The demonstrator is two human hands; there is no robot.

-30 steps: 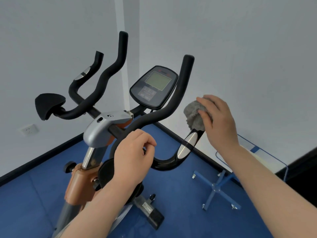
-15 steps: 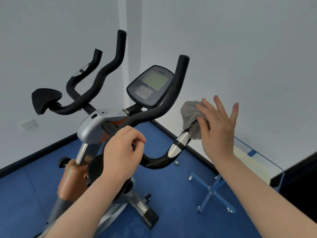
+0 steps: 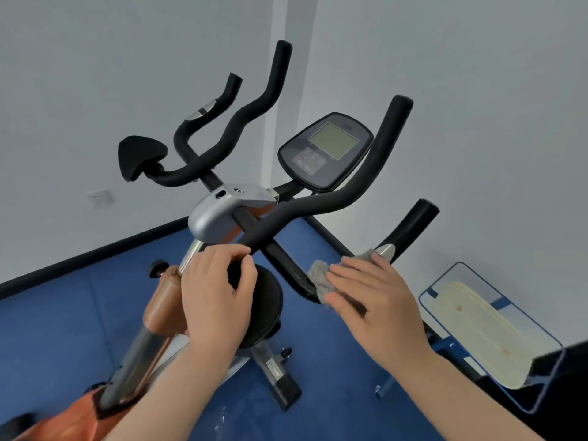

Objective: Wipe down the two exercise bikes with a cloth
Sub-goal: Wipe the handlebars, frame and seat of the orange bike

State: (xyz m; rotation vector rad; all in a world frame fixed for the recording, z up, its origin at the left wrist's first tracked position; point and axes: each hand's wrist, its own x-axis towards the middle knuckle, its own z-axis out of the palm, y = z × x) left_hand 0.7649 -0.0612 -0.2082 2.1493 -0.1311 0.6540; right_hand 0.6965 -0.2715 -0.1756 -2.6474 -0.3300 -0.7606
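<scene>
One exercise bike (image 3: 222,214) with black foam handlebars, a silver stem cover and an orange frame fills the middle of the head view. Its console (image 3: 324,151) sits above the bars. My left hand (image 3: 216,297) grips the near end of the right handlebar (image 3: 318,208), fingers curled round it. My right hand (image 3: 378,300) lies with straight fingers on a grey cloth (image 3: 319,278), pressing it onto the lower curved grip bar (image 3: 296,275) just below its silver sensor plate (image 3: 386,249). Much of the cloth is hidden under the hand.
A blue-framed stand (image 3: 496,342) with a cream panel stands at the right near the wall. Blue floor mats (image 3: 63,329) cover the ground, with a black skirting (image 3: 95,253) along white walls. A wall socket (image 3: 100,198) is at the left. The bike's front foot (image 3: 280,380) rests on the floor.
My right hand has slid the cloth down the curved grip bar, from above the silver plate to below it. The view has tilted downward. My left hand keeps its hold on the handlebar.
</scene>
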